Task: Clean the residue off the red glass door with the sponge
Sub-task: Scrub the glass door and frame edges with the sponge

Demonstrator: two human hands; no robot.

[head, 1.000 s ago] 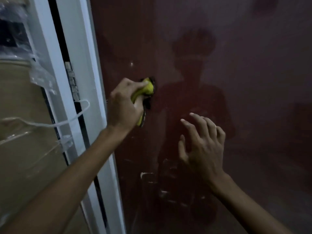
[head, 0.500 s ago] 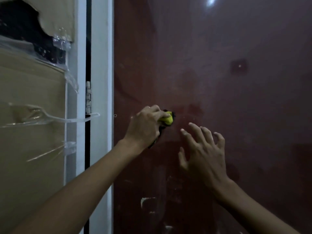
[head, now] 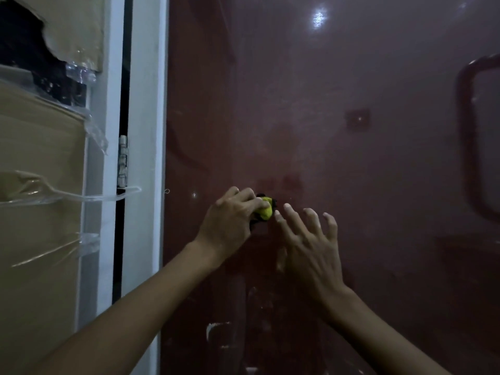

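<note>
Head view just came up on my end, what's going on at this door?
A person is scrubbing the red glass door. The left hand grips a yellow sponge and presses it against the glass near mid-height, to the right of the white door frame. The right hand is beside it with fingers spread, near the glass; whether it touches cannot be told. Hazy smears show on the glass above the sponge.

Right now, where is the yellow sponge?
In the head view the sponge sits left of centre, gripped by the left hand against the red glass door, just left of the right hand's fingertips.
</note>
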